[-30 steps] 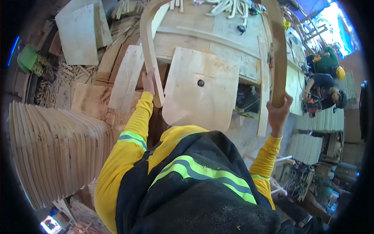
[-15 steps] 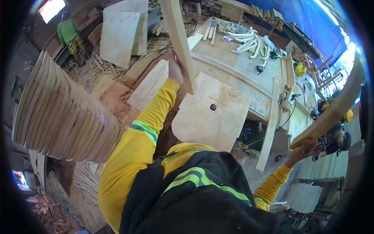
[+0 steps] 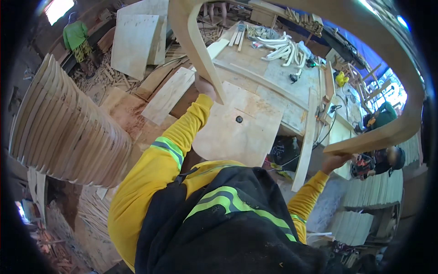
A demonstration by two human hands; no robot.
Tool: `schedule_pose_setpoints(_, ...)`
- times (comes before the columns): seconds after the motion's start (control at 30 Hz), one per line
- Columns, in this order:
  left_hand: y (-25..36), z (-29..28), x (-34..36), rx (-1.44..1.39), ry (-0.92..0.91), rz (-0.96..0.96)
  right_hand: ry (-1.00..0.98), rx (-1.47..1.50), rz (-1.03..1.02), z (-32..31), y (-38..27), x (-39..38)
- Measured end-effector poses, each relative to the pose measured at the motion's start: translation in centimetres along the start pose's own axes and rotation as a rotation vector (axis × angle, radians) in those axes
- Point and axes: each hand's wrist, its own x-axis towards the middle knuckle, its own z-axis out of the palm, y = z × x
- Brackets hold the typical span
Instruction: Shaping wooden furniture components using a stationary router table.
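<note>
A large curved wooden frame [image 3: 194, 43] is raised in front of me, its rounded bend sweeping across the top and down the right side. My left hand [image 3: 205, 88] is closed round the lower end of its left leg. At the right, my right hand [image 3: 336, 163] grips the end of the other leg from below. Beneath the left leg's end lies a pale plywood board [image 3: 228, 141] with a round black fitting [image 3: 239, 119] set in it. My left hand is above the edge of this board.
A tall stack of curved wooden pieces [image 3: 68, 128] stands at the left. Beyond the board, a workbench [image 3: 264, 68] carries white curved parts [image 3: 287, 50]. A long wooden strip [image 3: 306, 141] leans at its right. Co-workers are at the far left [image 3: 75, 36] and right [image 3: 385, 157].
The frame has tilted, and its curved far part now shows across the top right. My right hand has moved left and slightly up. The view has shifted a little.
</note>
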Motion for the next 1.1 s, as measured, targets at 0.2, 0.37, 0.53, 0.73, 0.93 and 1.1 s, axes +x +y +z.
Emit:
schedule_pose_setpoints(0.2,-2.7,0.0,1.0,-0.042,0.054,0.109,-0.087,0.395,0.043,-0.5,1.7,0.3)
schedule_pose_setpoints(0.37,-4.7,-0.5,3.3,-0.199,-0.002,0.132,-0.091,-0.024,-0.372,0.6,-0.2,-2.7)
schedule_pose_setpoints(0.53,-0.7,-3.4,-1.9,0.186,-0.126,0.362,-0.059,-0.015,0.037,2.3,-6.5,-5.0)
schedule_pose_setpoints(0.73,7.7,-7.7,-0.6,0.094,-0.409,0.087,-0.218,0.030,0.216,-0.7,-8.8,-3.7)
schedule_pose_setpoints(0.93,10.3,5.2,8.3,0.002,-0.719,-0.152,-0.364,0.156,0.383,1.1,-9.7,2.9)
schedule_pose_setpoints(1.1,11.2,10.4,5.2,-0.105,-0.982,-0.388,-0.474,0.246,0.474,0.3,-11.9,9.4)
